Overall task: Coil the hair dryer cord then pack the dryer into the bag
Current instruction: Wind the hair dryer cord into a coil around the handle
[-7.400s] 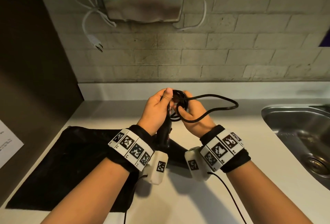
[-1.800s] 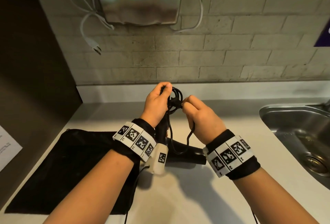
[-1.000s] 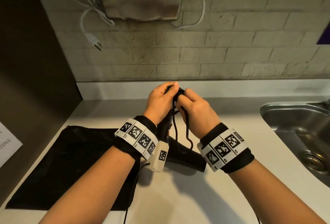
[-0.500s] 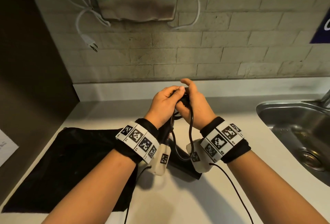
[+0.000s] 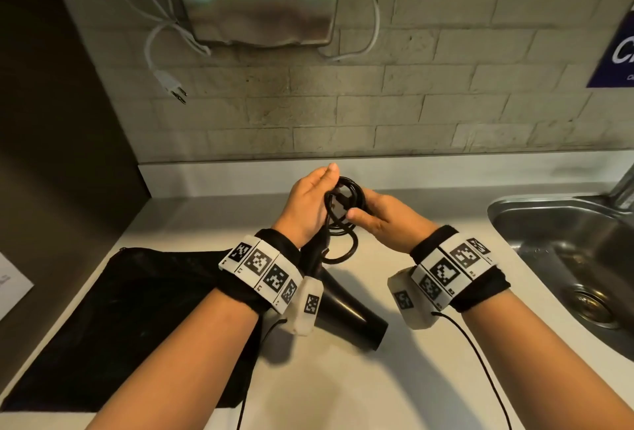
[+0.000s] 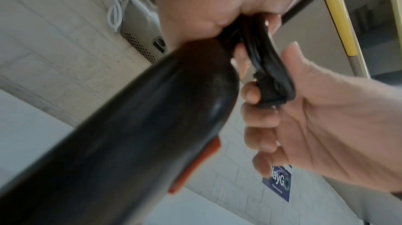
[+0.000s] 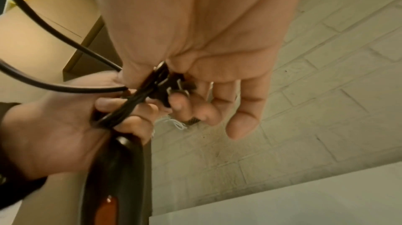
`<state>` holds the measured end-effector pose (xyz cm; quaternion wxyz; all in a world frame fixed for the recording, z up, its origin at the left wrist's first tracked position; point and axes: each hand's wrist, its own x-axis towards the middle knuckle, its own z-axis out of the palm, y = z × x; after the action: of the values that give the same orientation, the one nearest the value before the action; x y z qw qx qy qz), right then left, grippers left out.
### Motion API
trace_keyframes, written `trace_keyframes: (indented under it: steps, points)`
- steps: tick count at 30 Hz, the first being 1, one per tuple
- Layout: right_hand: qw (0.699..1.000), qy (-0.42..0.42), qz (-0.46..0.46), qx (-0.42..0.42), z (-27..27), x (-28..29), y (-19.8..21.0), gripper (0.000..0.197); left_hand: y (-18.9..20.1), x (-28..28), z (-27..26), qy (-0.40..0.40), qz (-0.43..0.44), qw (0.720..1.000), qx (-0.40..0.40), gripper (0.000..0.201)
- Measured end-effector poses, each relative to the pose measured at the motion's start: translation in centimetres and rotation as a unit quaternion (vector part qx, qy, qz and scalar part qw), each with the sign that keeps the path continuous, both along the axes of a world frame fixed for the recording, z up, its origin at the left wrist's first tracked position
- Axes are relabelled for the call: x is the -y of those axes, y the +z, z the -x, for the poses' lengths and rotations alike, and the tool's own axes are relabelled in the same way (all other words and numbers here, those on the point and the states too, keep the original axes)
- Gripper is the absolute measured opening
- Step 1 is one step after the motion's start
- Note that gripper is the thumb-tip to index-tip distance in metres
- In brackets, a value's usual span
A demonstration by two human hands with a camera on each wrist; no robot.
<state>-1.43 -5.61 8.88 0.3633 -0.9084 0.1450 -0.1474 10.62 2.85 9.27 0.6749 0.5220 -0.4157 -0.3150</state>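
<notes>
The black hair dryer (image 5: 346,309) is held above the white counter (image 5: 394,378), its handle rising up and away into the left hand (image 5: 305,210) and its barrel lying across below, nozzle pointing toward the right and nearer the person. The left hand's fingers are curled round the top of the handle and the gathered loops of the black cord (image 5: 344,210), which form a small coil standing on edge between the two hands. The right hand (image 5: 384,220) pinches the plug (image 7: 172,89) against the coil, thumb and curled fingers closed on it. The black bag (image 5: 130,319) lies flat on the counter at left, beneath the left forearm. A steel sink (image 5: 576,268) is at right.
</notes>
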Motion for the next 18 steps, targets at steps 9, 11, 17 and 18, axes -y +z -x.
trace_keyframes:
  steps: [9, 11, 17, 18]
  points:
    - [0.971, -0.145, 0.079, -0.176, 2.1, 3.3, -2.8, 0.024, -0.1, -0.4, -1.7, 0.054, -0.059, 0.996, 0.033, 0.041]
    - [0.949, -0.172, 0.139, -0.223, 1.6, 3.3, -3.1, 0.027, -0.2, -0.2, -1.3, 0.038, -0.058, 0.997, 0.028, 0.039]
    - [0.986, -0.105, 0.082, -0.101, -0.4, 1.9, -3.1, 0.036, -0.4, 0.7, -0.2, 0.021, -0.052, 0.998, 0.037, 0.031]
    - [0.996, -0.061, 0.042, -0.047, -0.7, 1.5, -2.8, 0.034, -0.4, 0.7, -0.1, 0.017, -0.047, 0.998, 0.032, 0.031]
